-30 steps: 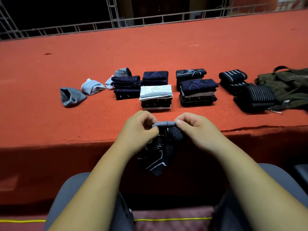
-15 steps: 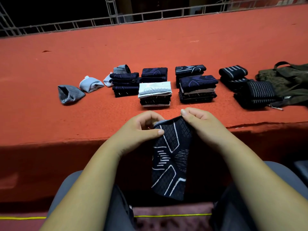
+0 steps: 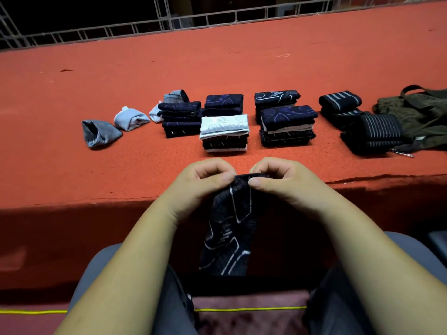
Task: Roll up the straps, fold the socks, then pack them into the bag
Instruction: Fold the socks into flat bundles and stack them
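Note:
A dark sock (image 3: 229, 228) with white line patterns hangs down in front of the table edge. My left hand (image 3: 200, 184) and my right hand (image 3: 280, 182) both pinch its top edge, thumbs toward me, close together. On the red table behind stand several stacks of folded socks (image 3: 287, 126), one topped by a white folded sock (image 3: 224, 125). Rolled black straps with grey stripes (image 3: 370, 131) lie at the right, next to the olive green bag (image 3: 420, 112).
Grey and light blue bundled socks (image 3: 100, 134) lie at the left of the stacks. The red table (image 3: 72, 165) has its front edge just behind my hands. A metal railing (image 3: 217, 18) runs along the far side. My knees are below.
The sock was bunched near my hands, then dropped open to hang at full length. My hands have drawn closer together on its top edge.

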### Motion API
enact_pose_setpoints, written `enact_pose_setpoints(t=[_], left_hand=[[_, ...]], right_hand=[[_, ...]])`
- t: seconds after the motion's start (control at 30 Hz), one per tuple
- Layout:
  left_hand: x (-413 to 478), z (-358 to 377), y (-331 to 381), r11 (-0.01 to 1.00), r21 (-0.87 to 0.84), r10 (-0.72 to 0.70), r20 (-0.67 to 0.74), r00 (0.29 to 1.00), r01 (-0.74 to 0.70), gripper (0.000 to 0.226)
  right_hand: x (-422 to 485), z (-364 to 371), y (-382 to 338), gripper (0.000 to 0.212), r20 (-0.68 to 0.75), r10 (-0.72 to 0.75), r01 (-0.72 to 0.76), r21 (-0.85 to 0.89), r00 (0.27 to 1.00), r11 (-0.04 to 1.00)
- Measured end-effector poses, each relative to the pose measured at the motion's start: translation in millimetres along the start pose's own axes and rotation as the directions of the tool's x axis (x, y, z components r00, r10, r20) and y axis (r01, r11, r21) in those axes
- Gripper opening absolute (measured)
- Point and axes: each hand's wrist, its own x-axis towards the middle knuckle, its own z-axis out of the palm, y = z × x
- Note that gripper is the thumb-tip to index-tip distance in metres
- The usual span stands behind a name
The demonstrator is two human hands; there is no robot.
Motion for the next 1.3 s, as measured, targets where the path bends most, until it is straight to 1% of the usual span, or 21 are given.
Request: enact_pose_setpoints(t=[0.07,0.2,0.27,0.3,0.37,0.43,0.53,0.57,0.67,0.7,0.73,0.8,0.87,0.9,0.97,1.03,1.07,1.13,1.2,1.23,1.3], left_hand=[[2,-1,0,1.0,-0.022,-0.009,-0.035,0.999,0.008,0.01],[5,-1,-4,0.996,0.085,0.015,-0.063,0.998,-0.01,0.008],[9,-5,-7,0.985,0.17,0.049,-0.13,0.99,-0.026,0.002],[11,-6,-8,0.982,0.191,0.038,-0.159,0.986,-0.007,0.008],[13,-5,-9,0.983,0.147,-0.083,-0.204,0.976,0.114,0.035],[13,-4,-10,0.971,0.103,-0.19,-0.221,0.956,0.217,0.049],[14,-3,-14,0.98,-0.013,-0.196,-0.191,0.962,0.197,0.043],[14,-2,-13,0.982,-0.064,-0.188,-0.184,0.965,0.179,0.041],[16,1,-12,0.978,-0.186,-0.137,-0.225,0.965,0.096,0.036],[16,3,-11,0.972,-0.227,-0.125,-0.256,0.958,0.067,0.035],[17,4,-9,0.962,-0.271,-0.12,-0.289,0.95,0.039,0.033],[19,5,-9,0.936,-0.353,-0.131,-0.341,0.931,0.003,0.03],[19,3,-9,0.93,-0.368,-0.152,-0.361,0.92,0.009,0.027],[19,2,-9,0.94,-0.339,-0.16,-0.356,0.921,0.032,0.026],[17,-2,-9,0.969,-0.216,-0.184,-0.311,0.932,0.119,0.026],[14,-5,-9,0.974,-0.079,-0.223,-0.247,0.943,0.21,0.024],[13,-5,-9,0.972,-0.052,-0.235,-0.231,0.944,0.229,0.024],[13,-5,-10,0.973,-0.094,-0.227,-0.229,0.946,0.211,0.023],[14,-6,-11,0.969,-0.192,-0.201,-0.227,0.953,0.158,0.027],[14,-6,-11,0.962,-0.238,-0.188,-0.223,0.956,0.134,0.027],[15,-7,-10,0.953,-0.286,-0.172,-0.228,0.958,0.103,0.026]], right_hand=[[0,0,0,0.014,0.012,0.016,-0.016,0.031,1.0,0.999],[2,1,5,0.017,0.03,0.02,-0.021,0.022,0.999,1.0],[4,1,7,0.014,-0.033,0.019,-0.018,0.027,0.999,0.999],[5,1,8,0.012,-0.081,0.015,-0.013,0.025,0.997,1.0],[7,1,10,0.011,-0.174,-0.016,0.013,-0.022,0.985,1.0],[8,1,12,0.009,-0.235,-0.039,0.025,-0.06,0.971,0.998],[10,1,15,0.012,-0.28,-0.057,0.034,-0.084,0.958,0.996],[11,2,14,0.017,-0.28,-0.056,0.039,-0.067,0.958,0.997],[13,4,14,0.05,-0.268,0.015,0.01,0.092,0.963,0.996],[13,5,14,0.052,-0.257,0.044,-0.019,0.098,0.965,0.995],[13,5,15,0.046,-0.242,0.054,-0.043,0.048,0.969,0.998],[13,5,16,0.025,-0.213,0.056,-0.066,-0.041,0.975,0.997],[13,6,16,0.016,-0.233,0.054,-0.052,0.015,0.971,0.999],[14,7,17,0.015,-0.254,0.046,-0.04,0.031,0.966,0.999],[14,6,18,0.009,-0.303,0.025,-0.024,0.009,0.953,1.0],[14,4,21,0.006,-0.347,0.001,-0.003,-0.003,0.938,1.0],[14,4,21,0.007,-0.359,-0.005,0.009,0.01,0.934,1.0],[13,3,18,0.013,-0.323,-0.008,0.027,0.054,0.946,0.998],[12,2,16,0.022,-0.219,0.003,0.013,0.068,0.976,0.998],[11,0,16,0.022,-0.177,0.006,-0.001,0.027,0.984,1.0],[12,-2,18,0.011,-0.152,0.015,-0.023,-0.051,0.988,0.998]])
